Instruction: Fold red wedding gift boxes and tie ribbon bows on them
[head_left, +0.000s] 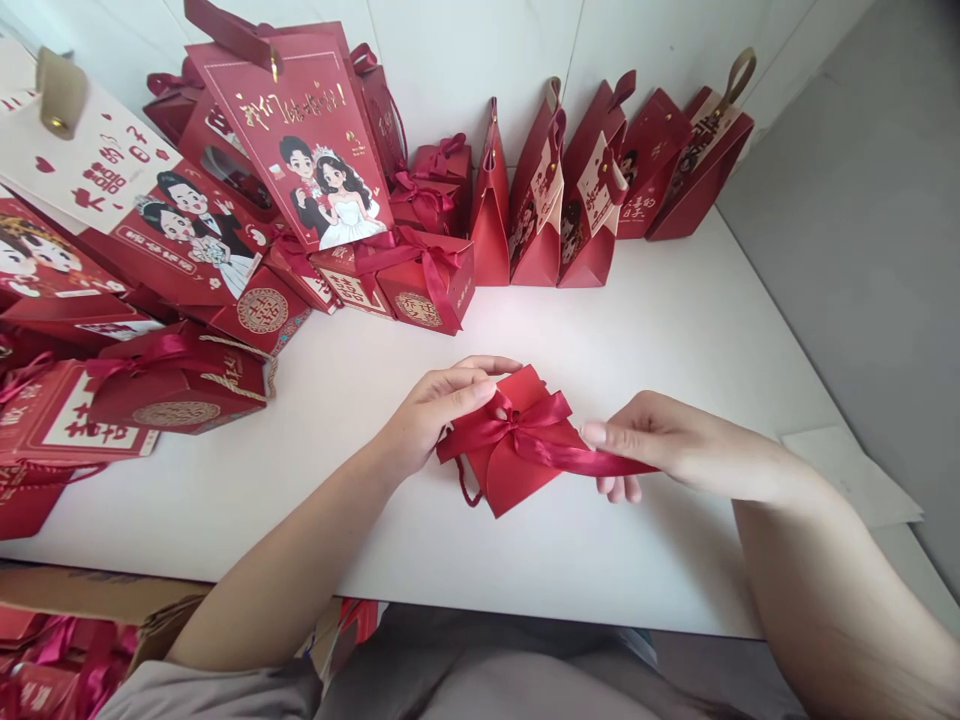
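A red gift box (517,480) with a folded top sits in front of me on the white table. A dark red satin ribbon (551,415) is tied in a bow on its top, and a twisted cord (468,488) hangs at its left side. My left hand (450,400) is closed on the box's upper left edge, thumb on top near the bow. Between the thumb and fingers of my right hand (637,445) runs a long ribbon tail, drawn out to the right of the box. The underside of the box is hidden.
Decorated red boxes (187,385) crowd the left of the white table (360,540). Several upright triangular boxes (536,220) line the back wall. A tall card bag (300,140) stands behind. Lower left, a cardboard carton (97,590) holds more red boxes. White paper (847,470) lies at the right.
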